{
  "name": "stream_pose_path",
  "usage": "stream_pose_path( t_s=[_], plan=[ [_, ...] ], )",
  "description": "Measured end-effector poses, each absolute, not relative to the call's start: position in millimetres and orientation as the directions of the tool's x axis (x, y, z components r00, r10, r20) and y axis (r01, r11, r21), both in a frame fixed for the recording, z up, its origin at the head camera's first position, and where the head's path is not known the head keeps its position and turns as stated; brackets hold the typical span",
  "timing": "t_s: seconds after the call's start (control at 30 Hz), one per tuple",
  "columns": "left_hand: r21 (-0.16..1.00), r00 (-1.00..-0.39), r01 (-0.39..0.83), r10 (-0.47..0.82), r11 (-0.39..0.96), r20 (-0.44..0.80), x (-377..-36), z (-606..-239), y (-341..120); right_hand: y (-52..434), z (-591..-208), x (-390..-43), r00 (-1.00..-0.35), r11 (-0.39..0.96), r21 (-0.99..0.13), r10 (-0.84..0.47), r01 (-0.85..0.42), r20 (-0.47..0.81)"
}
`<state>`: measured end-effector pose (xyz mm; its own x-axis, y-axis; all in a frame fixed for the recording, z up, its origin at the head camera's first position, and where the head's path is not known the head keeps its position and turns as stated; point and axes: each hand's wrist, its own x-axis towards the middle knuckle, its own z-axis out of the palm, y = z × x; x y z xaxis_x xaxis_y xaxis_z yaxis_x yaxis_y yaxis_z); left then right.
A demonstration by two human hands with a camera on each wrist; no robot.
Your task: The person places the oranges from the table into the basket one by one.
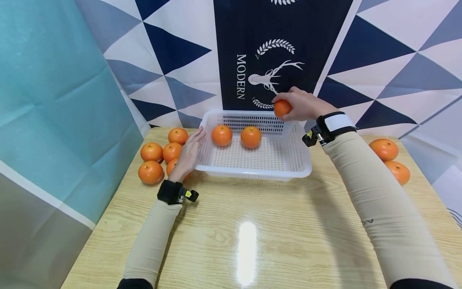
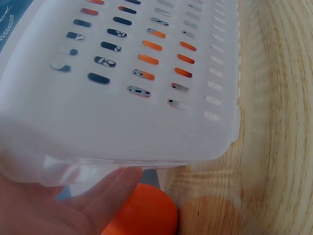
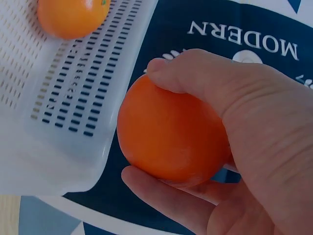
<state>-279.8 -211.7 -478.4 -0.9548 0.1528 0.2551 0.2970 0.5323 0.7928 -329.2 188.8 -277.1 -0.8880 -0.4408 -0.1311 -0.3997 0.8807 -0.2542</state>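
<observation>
A white perforated plastic basket (image 1: 252,172) stands on the table, and two oranges (image 1: 250,137) lie inside it toward the left and middle. My right hand (image 1: 301,105) grips another orange (image 3: 171,129) between thumb and fingers, above the basket's back right corner. At the basket's left end, my left hand (image 1: 188,156) rests against the outer wall with its fingers extended. In the left wrist view, the fingers (image 2: 115,188) touch the basket near its rim, and an orange (image 2: 146,213) sits just beside them.
Several oranges (image 1: 151,152) are grouped on the table left of the basket, one partly hidden by my left hand. Two more oranges (image 1: 384,149) lie at the far right, partly behind my right sleeve. A patterned cloth (image 1: 177,52) hangs directly behind the table (image 1: 216,224).
</observation>
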Motion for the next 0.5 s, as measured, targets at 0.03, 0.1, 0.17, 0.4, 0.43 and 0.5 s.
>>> stream_pose_path(
  t_s=[0.03, 0.1, 0.17, 0.4, 0.43, 0.5],
  plan=[
    [0.796, -0.955, 0.295, 0.152, 0.528, 0.254, -279, -478, -211, 187, -277, -329, -0.887, 0.881, -0.255, -0.441, -0.399, -0.134],
    [0.803, -0.955, 0.295, 0.154, 0.518, 0.252, -279, -477, -210, 185, -278, -329, -0.887, 0.881, -0.258, -0.44, -0.397, -0.141],
    [0.807, -0.956, 0.294, 0.155, 0.512, 0.25, -278, -475, -210, 185, -281, -330, -0.885, 0.88, -0.259, -0.442, -0.398, -0.143],
    [0.801, -0.959, 0.283, 0.15, 0.527, 0.24, -278, -476, -210, 180, -293, -331, -0.871, 0.865, -0.253, -0.474, -0.433, -0.131],
    [0.802, -0.96, 0.282, 0.15, 0.527, 0.238, -278, -475, -210, 179, -295, -331, -0.869, 0.863, -0.254, -0.478, -0.437, -0.129],
    [0.804, -0.958, 0.286, 0.161, 0.522, 0.237, -271, -468, -208, 177, -300, -331, -0.867, 0.861, -0.256, -0.481, -0.44, -0.129]
  ],
)
